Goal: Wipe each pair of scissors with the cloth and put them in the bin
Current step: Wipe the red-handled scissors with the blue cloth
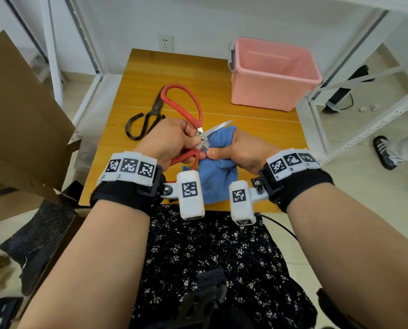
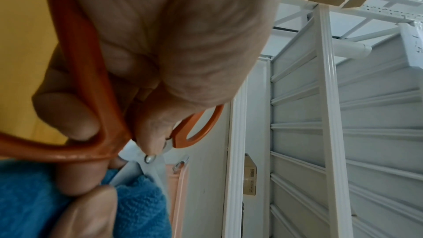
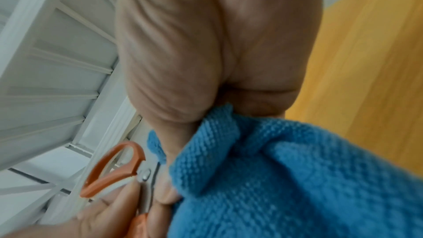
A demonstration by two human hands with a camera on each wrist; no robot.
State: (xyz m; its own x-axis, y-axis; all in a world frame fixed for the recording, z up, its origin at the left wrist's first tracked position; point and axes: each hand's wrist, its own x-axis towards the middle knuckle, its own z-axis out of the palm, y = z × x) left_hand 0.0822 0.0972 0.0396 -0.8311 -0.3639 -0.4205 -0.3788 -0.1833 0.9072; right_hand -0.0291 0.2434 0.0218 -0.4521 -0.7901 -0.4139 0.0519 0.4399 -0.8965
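Note:
My left hand (image 1: pixel 186 138) grips the orange-red handled scissors (image 1: pixel 201 138) by the lower handle, just above the near part of the wooden table (image 1: pixel 245 119). The scissors stand wide open, and their other handle loop (image 1: pixel 181 103) sticks up beyond my knuckles. My right hand (image 1: pixel 222 151) pinches the blue cloth (image 1: pixel 217 172) around one blade close to the pivot. The other blade's tip (image 1: pixel 225 123) pokes out past the cloth. A pair of black scissors (image 1: pixel 148 117) lies on the table at the left. The pink bin (image 1: pixel 264 91) stands at the back right and looks empty.
A large cardboard box (image 1: pixel 20 115) leans close on the left of the table. White metal shelf frames (image 1: pixel 355 96) flank both sides. Another person's shoe (image 1: pixel 386 155) is on the floor at the right. My lap sits against the table's front edge.

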